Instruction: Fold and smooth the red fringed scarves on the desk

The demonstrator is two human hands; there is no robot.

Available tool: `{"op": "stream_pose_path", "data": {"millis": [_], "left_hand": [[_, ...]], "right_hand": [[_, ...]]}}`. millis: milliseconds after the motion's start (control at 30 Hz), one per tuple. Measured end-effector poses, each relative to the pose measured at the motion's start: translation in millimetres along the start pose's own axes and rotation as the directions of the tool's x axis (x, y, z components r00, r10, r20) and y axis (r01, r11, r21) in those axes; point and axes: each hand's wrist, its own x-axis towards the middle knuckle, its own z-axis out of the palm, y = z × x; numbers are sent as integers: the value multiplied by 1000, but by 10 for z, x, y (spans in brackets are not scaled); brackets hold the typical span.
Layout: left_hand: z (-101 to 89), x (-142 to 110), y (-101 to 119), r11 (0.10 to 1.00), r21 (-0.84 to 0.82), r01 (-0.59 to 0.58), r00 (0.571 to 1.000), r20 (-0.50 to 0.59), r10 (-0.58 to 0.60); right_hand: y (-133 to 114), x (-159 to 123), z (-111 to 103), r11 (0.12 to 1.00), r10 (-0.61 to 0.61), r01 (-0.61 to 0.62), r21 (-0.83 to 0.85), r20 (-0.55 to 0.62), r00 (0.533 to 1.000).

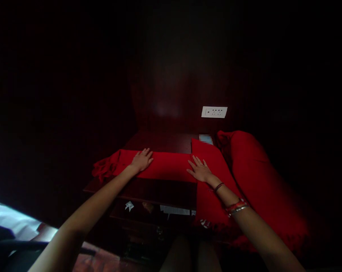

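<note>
A long red cloth (168, 165) with fringed ends lies across the dark wooden desk (162, 141), one strip running left to right. Another red strip (212, 204) runs toward me on the right and hangs over the front edge. My left hand (142, 160) rests flat on the left part of the cloth, fingers spread. Palm down, my right hand (199, 170) lies where the two strips meet, its fingers apart. Neither hand grips anything. Bracelets circle my right wrist.
To the right lies a folded red fringed cloth (253, 170). A white socket plate (214, 112) is on the dark wall behind. Papers (178, 210) and a crumpled white scrap (129, 206) sit on the shelf below. A blurred pale item (205, 139) lies at the back.
</note>
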Motion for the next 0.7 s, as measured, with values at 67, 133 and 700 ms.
{"op": "stream_pose_path", "data": {"millis": [67,133,700], "left_hand": [[64,55,352,991,-37,-125,990,-62,123],[140,115,502,985,-86,-151,988,-44,148],[-470,-373,-904,738,-140,660,751,94,-654]], "right_hand": [[1,-3,-1,1000,-8,8,0,-7,1000],[4,-8,-4,1000,-4,4,-2,-6,1000],[-78,-1,-53,999,46,-46,-10,38,998]]}}
